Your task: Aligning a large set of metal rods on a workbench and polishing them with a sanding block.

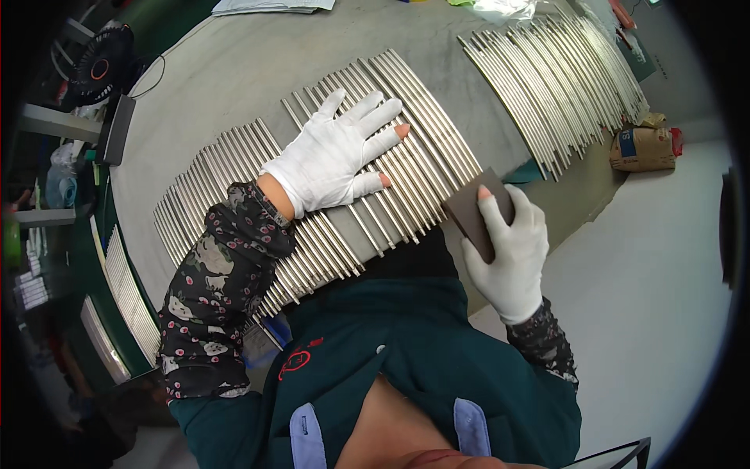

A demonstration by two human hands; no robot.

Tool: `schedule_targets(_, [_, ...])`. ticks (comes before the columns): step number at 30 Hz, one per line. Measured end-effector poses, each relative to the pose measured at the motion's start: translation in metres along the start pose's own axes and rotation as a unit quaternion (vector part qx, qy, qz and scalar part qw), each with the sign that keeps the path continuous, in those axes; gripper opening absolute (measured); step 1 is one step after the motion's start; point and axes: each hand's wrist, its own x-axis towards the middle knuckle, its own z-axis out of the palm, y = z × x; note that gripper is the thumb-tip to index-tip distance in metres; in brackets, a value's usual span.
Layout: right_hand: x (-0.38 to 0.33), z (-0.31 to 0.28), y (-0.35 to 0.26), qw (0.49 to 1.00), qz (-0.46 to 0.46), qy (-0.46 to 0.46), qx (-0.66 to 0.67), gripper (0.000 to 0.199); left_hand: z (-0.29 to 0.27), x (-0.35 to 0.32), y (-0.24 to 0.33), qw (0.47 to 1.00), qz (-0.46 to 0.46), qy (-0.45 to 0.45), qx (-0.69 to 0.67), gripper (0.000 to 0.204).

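Note:
My left hand (336, 152), in a white glove with some fingertips bare, lies flat with fingers spread on a row of shiny metal rods (418, 117). The rods lie side by side on the grey table. To the left, under my forearm, more metal rods (223, 168) lie in another group, with a gap between the two. My right hand (512, 250), also gloved, grips a dark brown rectangular block (473, 207) resembling a sanding sponge. It is tilted at the right end of the middle rods; whether it touches them I cannot tell.
A larger batch of metal rods (555, 86) covers the table's far right, beside a brown paper sack (644, 148). Papers (273, 6) lie at the far edge. A black fan (101, 66) stands at the far left, and more rods (129, 293) lie on a green surface at left.

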Motion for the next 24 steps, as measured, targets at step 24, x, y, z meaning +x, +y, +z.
schedule_targets(24, [0.036, 0.022, -0.030, 0.999, 0.013, 0.018, -0.023, 0.061, -0.001, -0.016, -0.006, 0.999, -0.038, 0.021, -0.016, 0.072])
